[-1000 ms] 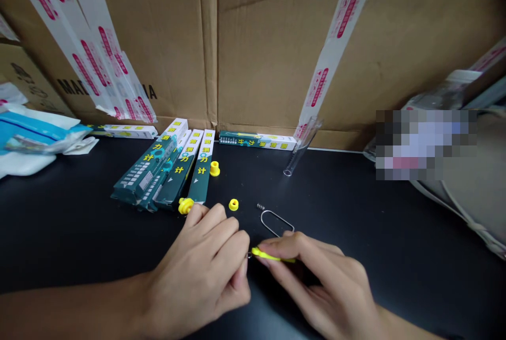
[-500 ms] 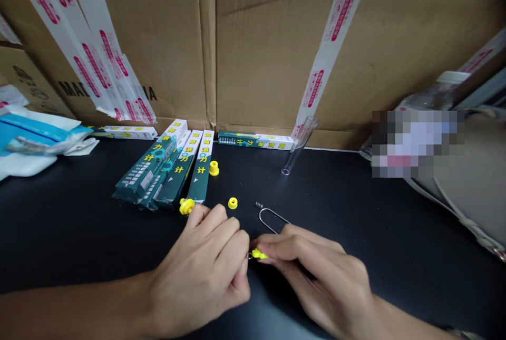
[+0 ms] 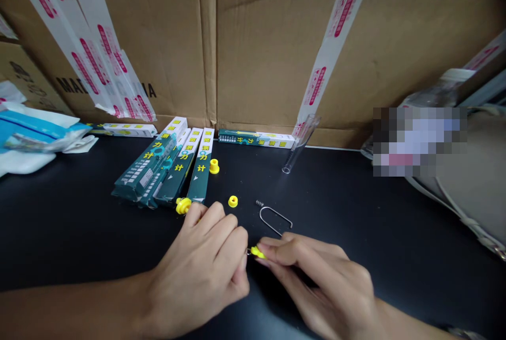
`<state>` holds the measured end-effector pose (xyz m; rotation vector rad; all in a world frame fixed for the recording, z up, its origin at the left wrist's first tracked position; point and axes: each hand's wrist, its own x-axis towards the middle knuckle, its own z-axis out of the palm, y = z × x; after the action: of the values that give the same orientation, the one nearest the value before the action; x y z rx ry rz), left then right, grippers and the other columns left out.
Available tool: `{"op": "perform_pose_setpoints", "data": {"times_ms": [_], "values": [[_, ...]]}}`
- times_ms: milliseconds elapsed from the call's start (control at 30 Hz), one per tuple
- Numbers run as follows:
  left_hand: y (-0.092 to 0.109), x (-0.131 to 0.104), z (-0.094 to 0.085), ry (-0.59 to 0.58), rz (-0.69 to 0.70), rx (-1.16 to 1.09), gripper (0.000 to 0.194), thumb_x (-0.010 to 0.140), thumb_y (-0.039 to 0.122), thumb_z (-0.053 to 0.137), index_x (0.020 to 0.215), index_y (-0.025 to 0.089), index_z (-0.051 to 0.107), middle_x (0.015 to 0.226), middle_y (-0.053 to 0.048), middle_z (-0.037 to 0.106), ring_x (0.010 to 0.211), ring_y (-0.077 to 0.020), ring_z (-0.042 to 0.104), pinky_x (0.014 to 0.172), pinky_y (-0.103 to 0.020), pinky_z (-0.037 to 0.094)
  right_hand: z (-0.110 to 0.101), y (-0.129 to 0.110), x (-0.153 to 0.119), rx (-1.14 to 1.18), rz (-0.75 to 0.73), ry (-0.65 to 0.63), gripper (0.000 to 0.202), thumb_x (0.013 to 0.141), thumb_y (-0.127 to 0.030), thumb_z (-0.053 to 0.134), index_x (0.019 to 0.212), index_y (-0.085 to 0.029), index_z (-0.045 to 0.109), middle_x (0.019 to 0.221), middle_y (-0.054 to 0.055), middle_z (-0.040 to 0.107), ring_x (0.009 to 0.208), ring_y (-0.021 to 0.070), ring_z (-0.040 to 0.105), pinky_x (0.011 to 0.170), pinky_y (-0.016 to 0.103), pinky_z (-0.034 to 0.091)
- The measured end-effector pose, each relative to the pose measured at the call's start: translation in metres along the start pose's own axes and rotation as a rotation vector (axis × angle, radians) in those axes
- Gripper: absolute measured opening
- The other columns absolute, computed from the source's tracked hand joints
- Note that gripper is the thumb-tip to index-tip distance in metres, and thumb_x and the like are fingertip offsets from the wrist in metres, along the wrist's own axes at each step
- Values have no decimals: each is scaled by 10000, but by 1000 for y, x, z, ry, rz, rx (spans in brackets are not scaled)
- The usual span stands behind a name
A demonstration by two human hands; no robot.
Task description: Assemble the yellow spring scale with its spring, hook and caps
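Observation:
My left hand [image 3: 205,266] is closed in a fist, its back to me. At its upper left pokes out a yellow flanged plastic end [image 3: 183,205], which seems to belong to what the fist holds; the rest is hidden. A small wire loop [image 3: 249,251] shows at the fist's right side. Between thumb and fingers, my right hand [image 3: 320,277] pinches a small yellow plastic piece [image 3: 258,252], right at that loop. Just beyond the right hand lies a bent metal wire hook [image 3: 272,216], partly covered by the hand, with a small coil spring [image 3: 259,203] near it.
Two yellow plastic caps, a taller cap [image 3: 214,166] and a low ring-shaped cap [image 3: 233,201], rest on the black table [image 3: 348,208]. Several narrow green boxes [image 3: 158,166], a clear tube [image 3: 298,147], a plastic bottle [image 3: 435,92], a bag [image 3: 474,171] and cardboard [image 3: 256,55] stand around.
Both hands stay close together and shift only slightly. More of the wire hook's bent end now shows beyond the right hand. The yellow flanged end has moved a little left.

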<state>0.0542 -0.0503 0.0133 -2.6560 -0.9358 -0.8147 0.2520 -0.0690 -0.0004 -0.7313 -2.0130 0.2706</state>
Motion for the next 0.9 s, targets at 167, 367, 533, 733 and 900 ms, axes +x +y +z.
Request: {"op": "perform_pose_setpoints", "data": {"times_ms": [167, 367, 533, 733, 900], "values": [[1, 1, 1, -1, -3, 11, 290, 818, 9, 408, 612, 166, 538, 619, -29, 499, 672, -198, 379, 613, -355, 270, -1, 0, -2, -7, -6, -13, 177, 914, -26, 581, 971, -188, 624, 801, 38, 766, 606, 152, 723, 649, 240, 643], [-1, 2, 0, -11, -10, -9, 297, 834, 8, 406, 615, 159, 539, 625, -29, 501, 668, -193, 379, 616, -355, 269, 0, -1, 4, 105, 153, -35, 164, 905, -36, 619, 962, -187, 646, 822, 17, 759, 683, 124, 729, 639, 188, 587], [-2, 2, -1, -6, 2, -23, 262, 789, 13, 416, 613, 161, 541, 621, -24, 495, 669, -192, 378, 617, -346, 272, -3, 4, 7, 74, 121, -32, 218, 921, 0, 562, 970, -191, 657, 883, 39, 747, 761, 146, 696, 696, 249, 571], [-1, 3, -2, 11, 40, 0, 262, 775, 16, 426, 594, 168, 539, 598, -23, 483, 659, -193, 366, 613, -344, 263, -6, 6, 7, 0, 78, -44, 239, 910, 22, 587, 945, -190, 691, 918, 55, 663, 808, 149, 647, 717, 268, 541], [-1, 2, 0, 38, 71, 7, 273, 770, 15, 430, 574, 181, 521, 587, -16, 461, 653, -195, 353, 610, -350, 252, -6, 6, 6, 25, 45, -43, 263, 881, 74, 589, 965, -150, 698, 919, 68, 632, 806, 146, 616, 720, 273, 524]]}}
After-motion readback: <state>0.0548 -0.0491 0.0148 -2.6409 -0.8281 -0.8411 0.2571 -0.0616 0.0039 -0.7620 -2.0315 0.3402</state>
